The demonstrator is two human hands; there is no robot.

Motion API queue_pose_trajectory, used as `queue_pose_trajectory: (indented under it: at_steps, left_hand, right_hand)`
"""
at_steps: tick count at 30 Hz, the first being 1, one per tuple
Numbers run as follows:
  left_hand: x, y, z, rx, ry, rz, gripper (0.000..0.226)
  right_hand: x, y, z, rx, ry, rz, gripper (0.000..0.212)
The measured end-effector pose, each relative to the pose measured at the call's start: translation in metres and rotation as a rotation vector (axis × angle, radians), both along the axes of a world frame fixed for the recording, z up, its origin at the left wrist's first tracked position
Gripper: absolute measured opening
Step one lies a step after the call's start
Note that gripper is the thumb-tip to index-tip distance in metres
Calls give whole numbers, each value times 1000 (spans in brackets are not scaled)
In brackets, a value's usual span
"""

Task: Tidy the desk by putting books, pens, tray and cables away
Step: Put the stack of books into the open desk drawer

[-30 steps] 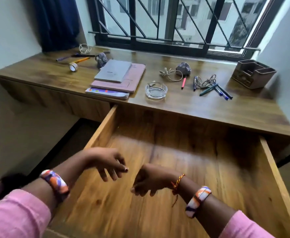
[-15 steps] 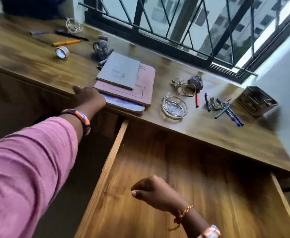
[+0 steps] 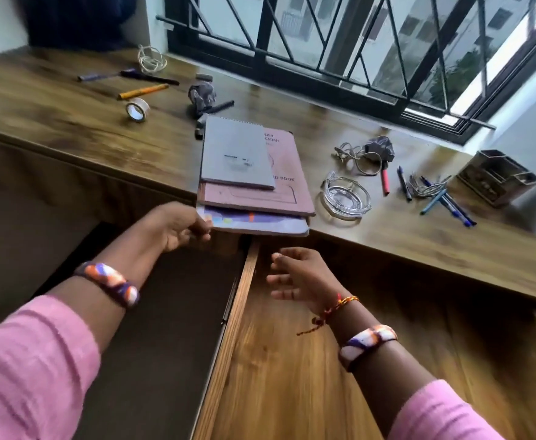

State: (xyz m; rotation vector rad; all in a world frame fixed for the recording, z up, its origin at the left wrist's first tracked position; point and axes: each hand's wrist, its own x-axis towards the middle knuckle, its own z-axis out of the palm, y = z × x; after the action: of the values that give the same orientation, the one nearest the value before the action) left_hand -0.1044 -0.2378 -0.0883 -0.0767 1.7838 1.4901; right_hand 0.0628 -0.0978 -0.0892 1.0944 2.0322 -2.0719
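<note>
A stack of books lies at the desk's front edge: a grey notebook (image 3: 235, 153) on a pink record book (image 3: 287, 185) on a purple book (image 3: 260, 222), which overhangs the edge. My left hand (image 3: 177, 227) grips the stack's near left corner, fingers curled under the purple book. My right hand (image 3: 298, 274) hovers with fingers spread just below the stack, over the open wooden drawer (image 3: 292, 376). A glass tray (image 3: 346, 196) sits right of the books. Pens (image 3: 444, 201) and a grey cable (image 3: 357, 155) lie further right.
A brown desk organiser (image 3: 498, 177) stands at the far right. A tape roll (image 3: 137, 109), an orange pen (image 3: 143, 91), dark pens (image 3: 127, 75), a white cable coil (image 3: 151, 60) and crumpled grey paper (image 3: 201, 95) lie on the left. The barred window (image 3: 355, 42) runs behind.
My left hand slid from the desk edge left of the books onto the stack's corner and pulled it over the edge. My right hand rose from the drawer and opened under the stack.
</note>
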Motion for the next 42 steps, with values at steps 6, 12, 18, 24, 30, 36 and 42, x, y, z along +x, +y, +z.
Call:
queue_pose_trajectory:
  at_steps: [6,12,18,24,30,36,42]
  left_hand:
    - [-4,-54,11,132,-79,-283,70]
    - [1,-5,23,129,-19,79,60]
    - [47,-14,14,35,105,151,21]
    - [119,-49,19,132,-16,82,12]
    - [190,-60,16,127,-47,82,21]
    - [264,-57,15,21,26,49,19]
    - [299,-39,-11,-453,302,-263,41]
  right_hand:
    - [-11,19,-6,-310,110,-434,28]
    - [-4,15,-7,-330,156,-435,28]
    - [46,13,-8,-371,68,-146,19]
    - [91,19,-24,-677,232,1,82]
    - [136,18,-32,-449,207,25,94]
    - [208,30,-49,-527,134,19,88]
    - [264,32,-67,-532,72,-70,86]
